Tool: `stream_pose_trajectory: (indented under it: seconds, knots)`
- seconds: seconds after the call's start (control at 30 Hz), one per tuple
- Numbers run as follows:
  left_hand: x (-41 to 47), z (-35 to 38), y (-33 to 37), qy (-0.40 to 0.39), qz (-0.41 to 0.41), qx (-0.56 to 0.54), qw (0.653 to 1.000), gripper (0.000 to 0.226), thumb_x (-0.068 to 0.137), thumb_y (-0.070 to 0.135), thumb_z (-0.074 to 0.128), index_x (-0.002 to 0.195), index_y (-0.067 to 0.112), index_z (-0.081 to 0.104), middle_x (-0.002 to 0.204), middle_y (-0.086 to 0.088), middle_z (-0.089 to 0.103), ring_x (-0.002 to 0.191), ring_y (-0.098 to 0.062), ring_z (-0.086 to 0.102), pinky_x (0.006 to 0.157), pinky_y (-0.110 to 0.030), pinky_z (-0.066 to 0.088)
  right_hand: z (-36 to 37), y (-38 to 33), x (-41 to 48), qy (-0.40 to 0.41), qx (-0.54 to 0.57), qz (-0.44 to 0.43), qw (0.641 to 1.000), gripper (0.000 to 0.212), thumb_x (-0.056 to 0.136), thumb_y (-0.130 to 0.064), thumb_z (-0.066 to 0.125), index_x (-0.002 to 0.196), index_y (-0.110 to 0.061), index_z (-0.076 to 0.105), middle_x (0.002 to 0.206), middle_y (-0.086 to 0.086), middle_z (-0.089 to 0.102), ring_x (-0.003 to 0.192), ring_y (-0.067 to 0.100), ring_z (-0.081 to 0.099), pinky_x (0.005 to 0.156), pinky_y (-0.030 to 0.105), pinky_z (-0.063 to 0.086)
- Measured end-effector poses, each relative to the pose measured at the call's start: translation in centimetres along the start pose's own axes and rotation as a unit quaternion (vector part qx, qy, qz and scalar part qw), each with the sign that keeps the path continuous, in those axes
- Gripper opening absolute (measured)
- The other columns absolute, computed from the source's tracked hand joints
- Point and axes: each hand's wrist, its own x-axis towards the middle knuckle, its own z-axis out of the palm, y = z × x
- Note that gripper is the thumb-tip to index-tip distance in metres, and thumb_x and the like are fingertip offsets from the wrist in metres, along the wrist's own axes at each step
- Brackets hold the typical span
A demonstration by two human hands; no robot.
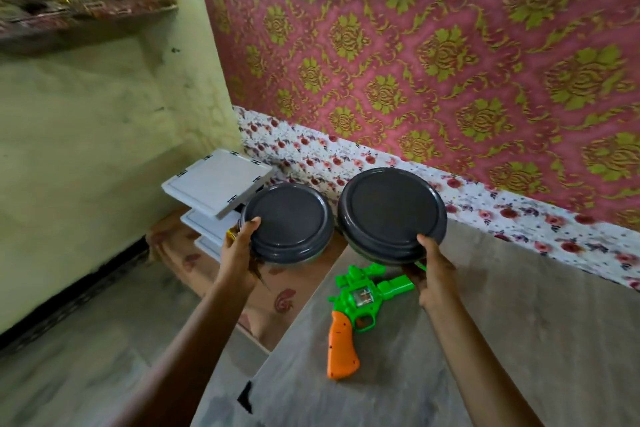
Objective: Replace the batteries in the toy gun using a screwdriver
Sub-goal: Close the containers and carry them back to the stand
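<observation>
A green toy gun [360, 298] with an orange grip lies flat on the grey table [519, 340], its barrel pointing right. My left hand [239, 250] grips a round container with a dark grey lid [289, 222], held up in the air left of the table. My right hand [434, 274] grips a second, larger dark grey lidded container [391, 215] just above and behind the gun. A small yellow item [230, 236] shows at my left hand; what it is I cannot tell. No screwdriver or batteries are visible.
White boards [216, 184] are stacked on a brown patterned box [194, 263] left of the table. A floral cloth [450, 198] runs along the base of the pink and gold wall. A shelf [86, 14] hangs at the upper left. Marble floor lies below.
</observation>
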Motion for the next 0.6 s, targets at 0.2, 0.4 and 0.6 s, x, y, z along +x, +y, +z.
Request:
stream_pose_trajectory:
  seconds: [0.2,0.4,0.6]
  knots:
    - [4.5,-6.1,4.6,0.006,0.007,-0.017,1.000,0.025,0.085,0.019,0.066,0.108,0.021,0.054,0.099,-0.003,0.064,0.083,-0.018,0.062,0.056,-0.028,0.056,7.4,4.8,-1.5,-0.001,-0.026,-0.010,1.000,0.016,0.081,-0.018,0.066,0.072,-0.012,0.055,0.076,0.005,0.056,0.066,0.017,0.055,0.057,0.030,0.050]
    - [11.5,-13.2,11.0,0.021,0.010,-0.001,1.000,0.046,0.080,0.023,0.072,0.123,0.018,0.055,0.120,-0.008,0.062,0.108,-0.028,0.061,0.084,-0.044,0.055,16.7,10.9,-3.5,0.022,-0.039,0.013,0.999,0.020,0.077,-0.024,0.070,0.085,-0.010,0.059,0.108,0.013,0.057,0.099,0.027,0.056,0.075,0.039,0.053]
    - [16.8,-17.6,15.2,0.040,0.020,-0.004,0.999,0.049,0.079,0.022,0.073,0.125,0.016,0.055,0.120,-0.010,0.063,0.101,-0.027,0.063,0.063,-0.035,0.057,24.8,14.4,-4.4,-0.005,-0.035,0.028,0.999,0.036,0.079,-0.023,0.069,0.108,-0.016,0.048,0.113,0.005,0.048,0.104,0.022,0.049,0.084,0.040,0.049]
